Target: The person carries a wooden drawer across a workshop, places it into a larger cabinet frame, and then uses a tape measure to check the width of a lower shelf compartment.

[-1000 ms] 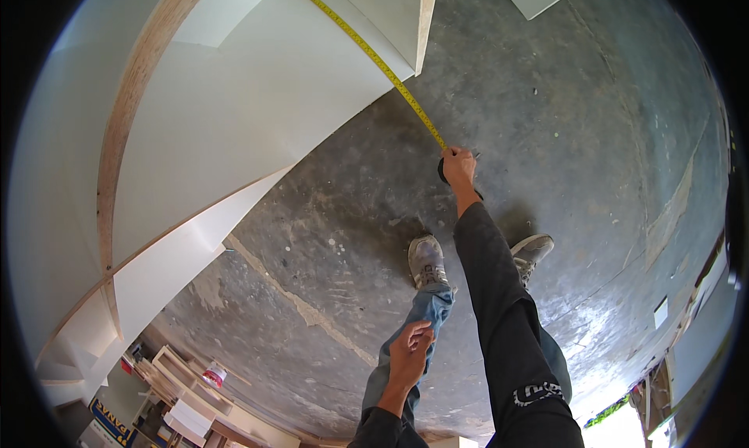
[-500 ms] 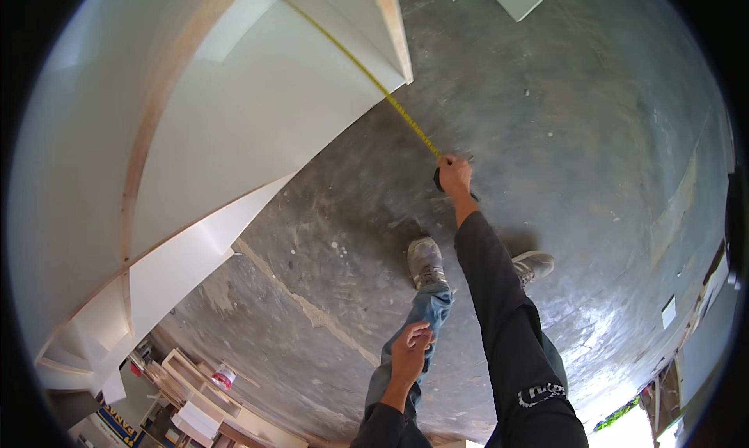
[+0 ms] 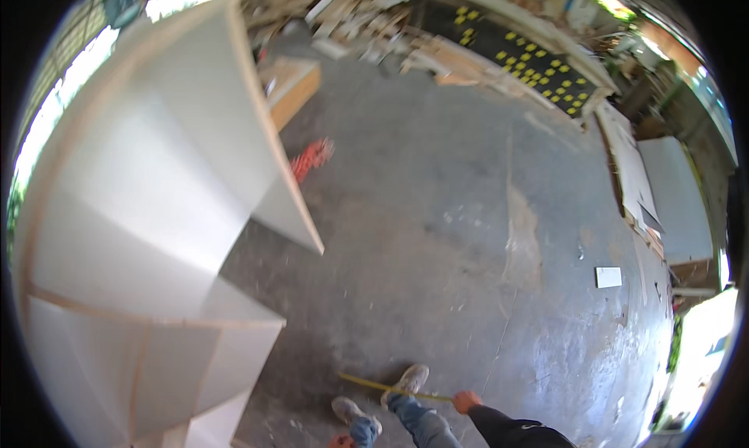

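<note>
Low in the head view, my right hand (image 3: 466, 402) is closed on a tape measure. Its yellow blade (image 3: 373, 383) sticks out leftward past my shoes, and the blade's free end is in the air or over the floor; I cannot tell which. The case is hidden by my fingers. My left hand (image 3: 341, 442) shows only in part at the bottom edge, too cut off to read its fingers. To the left stands a large white cabinet carcass (image 3: 179, 128) with bare wood edges and inner panels, apart from both hands.
Beyond the cabinet lie a wooden box (image 3: 295, 93) and a blurred red thing (image 3: 312, 159). Scrap wood (image 3: 359, 19) is heaped at the back, near a black panel with yellow squares (image 3: 507, 50). Pale sheets (image 3: 677, 198) lean at right. A small white piece (image 3: 608, 277) lies on the concrete floor.
The tape blade has come away from the cabinet panel and is much shorter. My view has swung up across the room, and both hands now appear lower.
</note>
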Demonstrator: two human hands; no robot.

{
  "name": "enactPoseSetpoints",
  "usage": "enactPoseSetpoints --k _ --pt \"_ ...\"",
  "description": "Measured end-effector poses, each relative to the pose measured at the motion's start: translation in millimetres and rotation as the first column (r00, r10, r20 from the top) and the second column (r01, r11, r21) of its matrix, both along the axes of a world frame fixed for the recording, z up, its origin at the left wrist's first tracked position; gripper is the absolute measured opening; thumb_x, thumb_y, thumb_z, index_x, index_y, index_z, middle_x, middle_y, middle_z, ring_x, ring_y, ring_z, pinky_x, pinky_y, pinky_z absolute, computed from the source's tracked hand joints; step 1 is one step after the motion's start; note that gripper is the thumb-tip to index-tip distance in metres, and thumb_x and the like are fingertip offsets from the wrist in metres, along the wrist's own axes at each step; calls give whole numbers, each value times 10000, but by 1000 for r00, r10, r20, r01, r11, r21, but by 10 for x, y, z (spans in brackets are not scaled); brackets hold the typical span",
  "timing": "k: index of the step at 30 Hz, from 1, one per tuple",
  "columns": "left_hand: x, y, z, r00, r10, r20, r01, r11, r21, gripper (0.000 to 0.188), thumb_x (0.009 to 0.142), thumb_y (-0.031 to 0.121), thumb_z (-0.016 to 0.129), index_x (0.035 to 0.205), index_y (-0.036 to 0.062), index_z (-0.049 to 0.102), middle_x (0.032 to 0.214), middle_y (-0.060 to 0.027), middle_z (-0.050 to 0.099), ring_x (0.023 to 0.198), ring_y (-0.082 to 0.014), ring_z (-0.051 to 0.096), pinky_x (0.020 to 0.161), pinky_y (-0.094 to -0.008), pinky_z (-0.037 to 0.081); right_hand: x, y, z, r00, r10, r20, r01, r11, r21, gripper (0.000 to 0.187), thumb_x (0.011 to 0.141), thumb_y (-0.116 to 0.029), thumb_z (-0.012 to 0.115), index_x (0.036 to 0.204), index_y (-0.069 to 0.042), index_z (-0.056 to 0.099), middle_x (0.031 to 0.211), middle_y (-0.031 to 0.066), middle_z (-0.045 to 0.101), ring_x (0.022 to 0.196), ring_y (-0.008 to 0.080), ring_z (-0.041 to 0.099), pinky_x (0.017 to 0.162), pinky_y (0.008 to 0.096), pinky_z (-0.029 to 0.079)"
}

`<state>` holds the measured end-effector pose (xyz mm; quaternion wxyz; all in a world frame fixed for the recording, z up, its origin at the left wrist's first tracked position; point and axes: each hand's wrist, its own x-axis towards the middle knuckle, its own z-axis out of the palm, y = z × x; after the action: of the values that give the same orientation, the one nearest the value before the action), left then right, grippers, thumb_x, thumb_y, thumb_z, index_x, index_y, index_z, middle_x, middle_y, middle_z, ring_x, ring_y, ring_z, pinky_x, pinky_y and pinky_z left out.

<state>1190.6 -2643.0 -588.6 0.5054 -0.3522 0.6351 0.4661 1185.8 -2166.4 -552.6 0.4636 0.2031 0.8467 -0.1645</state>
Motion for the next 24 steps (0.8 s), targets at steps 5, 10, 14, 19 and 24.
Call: enactPoseSetpoints --k 5,10,14,19,24 --pt "-1332 153 560 956 82 -281 -102 993 -57 432 785 434 637 1071 120 558 923 -96 573 827 -221 547 772 -448 452 851 910 1279 880 -469 71 453 875 169 319 808 -262 499 970 -43 667 1038 202 629 1031 343 588 854 420 485" --pt "-2177 690 898 870 -362 -335 317 931 -182 420 770 446 601 1012 103 584 875 -96 590 760 -205 562 714 -428 462 1932 1093 1074 770 -631 97 601 767 225 328 820 -275 490 979 -48 667 1043 202 627 1032 344 584 845 420 483" --pt "-2642 1238 1170 726 -588 -357 531 809 -252 355 762 383 606 963 91 620 846 -99 615 719 -205 588 669 -398 480 1509 907 879 652 -751 -104 757 639 133 315 818 -275 477 942 -69 680 999 187 641 975 345 604 810 427 492" --pt "-3155 2239 1590 519 -759 -393 717 637 -284 277 752 304 612 902 77 665 810 -104 646 667 -204 620 614 -359 504 1003 604 422 491 -814 -310 857 516 3 309 817 -276 459 894 -94 696 944 168 659 904 348 629 767 435 504" --pt "-3629 2859 1780 566 -753 -335 690 655 -307 211 742 225 618 841 63 711 774 -109 677 615 -204 653 558 -320 527 492 1129 -78 854 -414 -315 448 893 39 281 799 -314 494 871 -135 698 907 145 671 839 351 647 715 445 518"
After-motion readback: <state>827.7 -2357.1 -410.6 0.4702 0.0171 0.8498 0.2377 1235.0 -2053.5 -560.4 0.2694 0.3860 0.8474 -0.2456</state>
